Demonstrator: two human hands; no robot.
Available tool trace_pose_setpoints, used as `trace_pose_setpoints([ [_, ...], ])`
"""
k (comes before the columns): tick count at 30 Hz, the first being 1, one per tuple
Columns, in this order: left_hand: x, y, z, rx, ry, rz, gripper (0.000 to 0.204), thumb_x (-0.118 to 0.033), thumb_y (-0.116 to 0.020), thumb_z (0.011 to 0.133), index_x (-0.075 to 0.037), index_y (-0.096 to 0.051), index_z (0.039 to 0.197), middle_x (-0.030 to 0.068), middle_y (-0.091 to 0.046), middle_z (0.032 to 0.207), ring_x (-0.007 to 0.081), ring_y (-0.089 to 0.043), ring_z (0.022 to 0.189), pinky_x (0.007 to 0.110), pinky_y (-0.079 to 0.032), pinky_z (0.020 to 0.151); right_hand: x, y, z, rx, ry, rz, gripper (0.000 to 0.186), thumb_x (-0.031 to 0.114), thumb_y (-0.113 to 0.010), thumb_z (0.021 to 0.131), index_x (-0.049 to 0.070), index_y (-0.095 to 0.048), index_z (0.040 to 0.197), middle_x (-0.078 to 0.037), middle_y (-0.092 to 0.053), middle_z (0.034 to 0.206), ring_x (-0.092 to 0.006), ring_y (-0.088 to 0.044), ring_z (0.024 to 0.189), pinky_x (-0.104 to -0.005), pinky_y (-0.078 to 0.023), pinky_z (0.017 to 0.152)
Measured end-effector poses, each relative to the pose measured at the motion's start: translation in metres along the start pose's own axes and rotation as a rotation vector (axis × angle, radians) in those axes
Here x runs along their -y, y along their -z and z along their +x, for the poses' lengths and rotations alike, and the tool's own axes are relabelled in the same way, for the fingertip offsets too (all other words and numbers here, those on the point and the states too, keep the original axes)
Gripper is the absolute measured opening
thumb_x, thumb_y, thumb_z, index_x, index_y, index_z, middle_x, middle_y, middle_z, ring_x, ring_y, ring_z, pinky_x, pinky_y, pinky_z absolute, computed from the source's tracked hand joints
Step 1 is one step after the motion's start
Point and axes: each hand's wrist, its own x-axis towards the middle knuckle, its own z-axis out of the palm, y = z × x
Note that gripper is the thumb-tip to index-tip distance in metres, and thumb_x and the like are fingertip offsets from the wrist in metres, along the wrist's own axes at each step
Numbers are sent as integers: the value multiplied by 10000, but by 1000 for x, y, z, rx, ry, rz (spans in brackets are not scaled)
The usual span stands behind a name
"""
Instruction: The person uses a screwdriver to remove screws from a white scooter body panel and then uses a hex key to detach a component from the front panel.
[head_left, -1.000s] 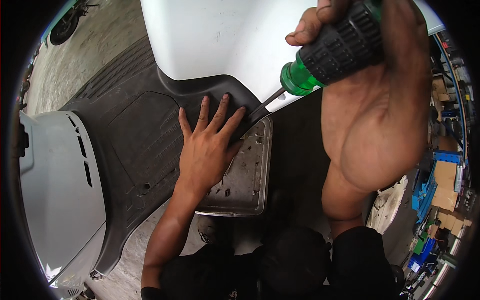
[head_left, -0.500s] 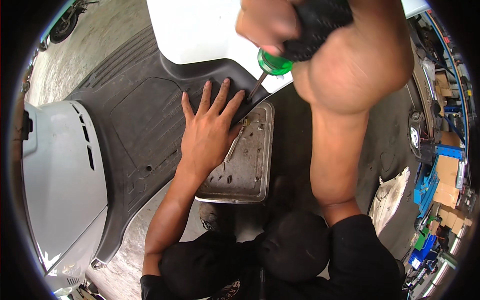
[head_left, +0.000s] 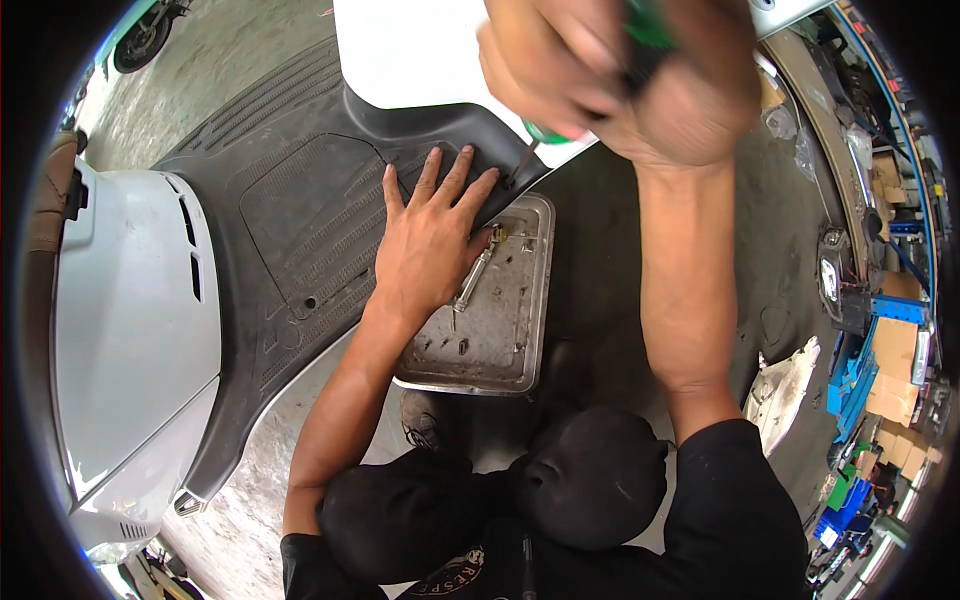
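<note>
My left hand (head_left: 428,240) lies flat with fingers spread on the black ribbed footboard (head_left: 290,200) of a scooter. My right hand (head_left: 610,85), smeared by motion, is wrapped round a screwdriver (head_left: 546,133) with a green and black handle. Its thin shaft slants down to the footboard's right corner, just beyond my left fingertips. My fingers cover most of the handle, and whether the tip sits in a screw cannot be made out. White bodywork (head_left: 415,55) rises behind that corner.
Below the footboard's edge stands a metal tray (head_left: 545,300) holding a slim metal tool (head_left: 474,282) and several small parts. The scooter's pale seat-side bodywork (head_left: 140,320) fills the left. Cardboard boxes (head_left: 893,365) and blue bins (head_left: 850,500) line the right side, near a torn pale sheet (head_left: 785,395).
My right hand has turned and shifted its grip on the screwdriver handle. My left hand stays pressed on the footboard. The whole view has shifted slightly.
</note>
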Motion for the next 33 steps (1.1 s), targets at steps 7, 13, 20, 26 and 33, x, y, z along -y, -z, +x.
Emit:
trace_pose_setpoints([
  [7, -3, 1, 1, -18, 21, -8, 665, -256, -772, 891, -209, -527, 1507, 113, -449, 1623, 386, -377, 1515, 701, -219, 1218, -24, 17, -8, -96, -18, 154, 976, 856, -177, 973, 1, -614, 797, -67, -500, 513, -131, -380, 320, -254, -325, 298],
  [13, 0, 2, 6, -3, 1, -12, 637, -301, -770, 891, -184, -547, 1476, 121, -451, 1612, 391, -371, 1513, 745, -235, 1184, -55, 20, -61, -446, -166, -496, 535, 360, -699, 1019, -62, -558, 1314, -86, -655, 933, -85, -583, 831, -227, -455, 688],
  [20, 0, 0, 5, -36, -3, -37, 695, -259, -814, 837, -197, -557, 1480, 125, -473, 1597, 374, -370, 1521, 719, -210, 1207, -83, 32, -95, -572, 42, -39, 502, 462, -485, 1104, -24, -599, 1160, -52, -599, 782, -71, -409, 639, -239, -319, 599],
  [26, -1, 2, 7, -15, 17, -35, 673, -271, -810, 844, -202, -570, 1469, 128, -473, 1597, 364, -372, 1522, 700, -197, 1225, -78, 27, -89, -564, 70, -211, 655, 564, -333, 1124, 13, -648, 964, -48, -546, 655, -87, -377, 581, -257, -290, 554],
  [33, -1, 1, 6, -27, 6, -25, 631, -290, -789, 869, -202, -577, 1457, 116, -469, 1596, 368, -378, 1512, 734, -227, 1196, -77, 33, -84, -678, -24, -156, 737, 655, -246, 1100, 43, -587, 870, -27, -487, 587, -97, -348, 534, -266, -304, 542],
])
